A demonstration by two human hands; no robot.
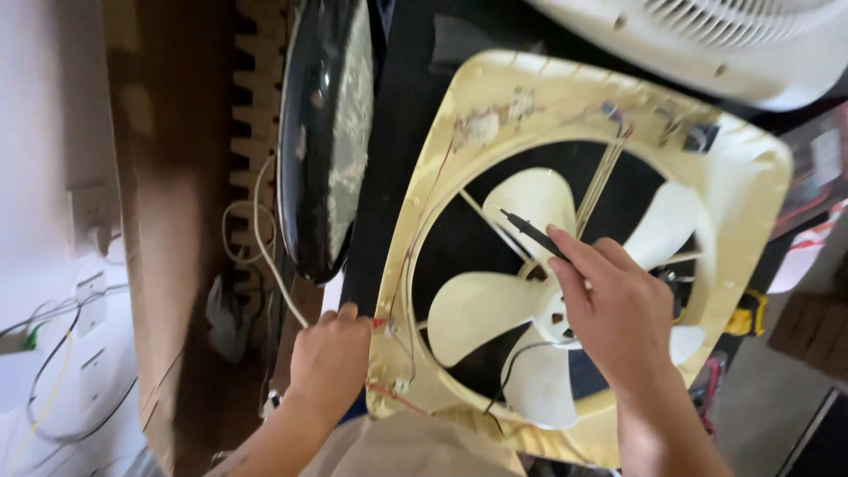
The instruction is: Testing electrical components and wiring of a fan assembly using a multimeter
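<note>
A: What is seen lowest in the frame, nearest the camera?

B: Two bare forearms are seen rising from the bottom edge. The left hand (331, 353), at lower centre-left, is closed on the left rim of a cream-coloured square fan housing (424, 185), with a thin red wire (393, 396) running just beside its fingers. The hands are kept well apart.

A: And the other hand?

B: The right hand (614, 309), at centre-right, is clamped on a slim black probe (528, 231), held like a pen. The probe's tip is pointed up and to the left, over the pale fan blades (481, 309). The hand itself is laid over the hub, so the hub is largely hidden.

A: Where is the fan placed?

B: The housing fills the centre and right of the frame, tilted, its round opening crossed by thin wire struts. Wiring and small parts are seen along its upper rim, though blurred.

A: What is seen beyond it?

B: A dark, glossy oval object (327, 132) is stood on edge at upper centre-left, with a white cord (265, 247) looped beside it. A white slatted grille (707, 35) is seen at the upper right corner. A brown cardboard panel (150, 221) and a pale wall (44, 177) are found at far left.
</note>
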